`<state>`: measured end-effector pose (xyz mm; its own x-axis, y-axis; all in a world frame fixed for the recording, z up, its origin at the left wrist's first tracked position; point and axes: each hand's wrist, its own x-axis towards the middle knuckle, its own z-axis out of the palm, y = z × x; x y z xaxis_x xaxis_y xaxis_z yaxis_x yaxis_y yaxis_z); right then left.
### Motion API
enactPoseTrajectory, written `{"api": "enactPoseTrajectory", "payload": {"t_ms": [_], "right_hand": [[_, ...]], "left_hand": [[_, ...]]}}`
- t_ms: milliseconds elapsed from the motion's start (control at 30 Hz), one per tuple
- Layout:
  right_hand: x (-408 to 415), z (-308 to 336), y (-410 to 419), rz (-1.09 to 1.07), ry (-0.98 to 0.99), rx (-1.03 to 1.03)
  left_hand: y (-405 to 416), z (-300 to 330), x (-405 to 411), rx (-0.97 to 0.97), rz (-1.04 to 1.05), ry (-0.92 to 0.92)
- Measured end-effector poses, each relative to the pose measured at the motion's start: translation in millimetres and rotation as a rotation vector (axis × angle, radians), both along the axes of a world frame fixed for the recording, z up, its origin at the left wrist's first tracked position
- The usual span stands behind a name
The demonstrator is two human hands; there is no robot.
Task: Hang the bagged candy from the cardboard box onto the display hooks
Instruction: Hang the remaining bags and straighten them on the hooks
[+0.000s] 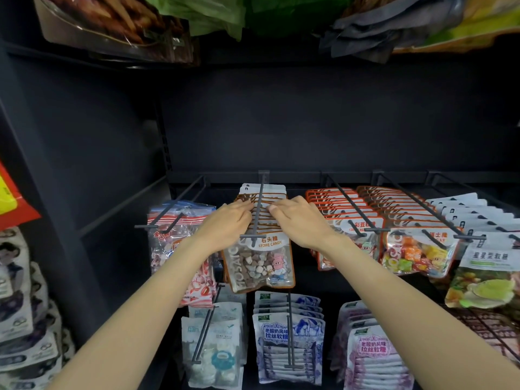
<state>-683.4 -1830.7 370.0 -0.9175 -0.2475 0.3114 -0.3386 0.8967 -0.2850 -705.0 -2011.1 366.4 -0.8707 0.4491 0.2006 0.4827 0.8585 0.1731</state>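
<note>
You are facing a dark shelving bay (309, 122), its back panel standing bare above the hook row, which is leaving open room over the hanging goods, while packets on the shelf above (118, 26) are overhanging the top edge. On the left, the bay's side wall is closing in, with an empty hook (180, 198) running just beside it. The middle display hook (258, 212) is carrying a packed row of stone candy bags (260, 263), the front bag hanging at the hook's crossbar tip and the rest stacking back toward the rail. To the right, orange-edged bags (337, 209) are filling the next hooks closely, so side room there is tight; to the left, red-and-white candy bags (180, 235) are hanging just beside your left forearm. Below, blue-and-white bags (289, 333) are crowding a lower hook row. Your left hand (228, 223) and right hand (298, 220) are reaching in on either side of the middle hook, nearly meeting over it. The fingers (242, 205) of both hands are lying fairly straight, their tips pressing on the top edges of the bags partway along the row; whether any bag is being pinched, you cannot tell.
</note>
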Motion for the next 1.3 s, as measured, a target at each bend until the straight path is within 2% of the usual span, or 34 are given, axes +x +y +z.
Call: {"api": "enactPoseTrajectory", "payload": {"t_ms": [233, 400, 533, 700, 967, 1200, 1300], "right_hand": [[-1, 3, 1, 0.017, -0.015, 0.068], [-17, 10, 0, -0.02, 0.048, 0.035], [-26, 19, -4, -0.046, -0.054, 0.099], [-28, 18, -3, -0.033, -0.039, 0.144], [-28, 19, 0, -0.023, -0.012, 0.125], [-47, 23, -3, -0.121, 0.14, 0.059], [-57, 28, -9, -0.143, 0.13, 0.022]], "left_hand": [[-3, 0, 2, 0.013, -0.023, 0.034], [4, 18, -7, 0.177, 0.081, 0.114], [8, 27, -25, 0.081, 0.114, 0.156], [8, 29, -29, -0.042, 0.095, 0.154], [1, 26, -28, -0.038, 0.033, 0.128], [2, 23, -29, 0.024, 0.017, 0.121], [0, 21, -30, 0.043, 0.018, 0.121]]}}
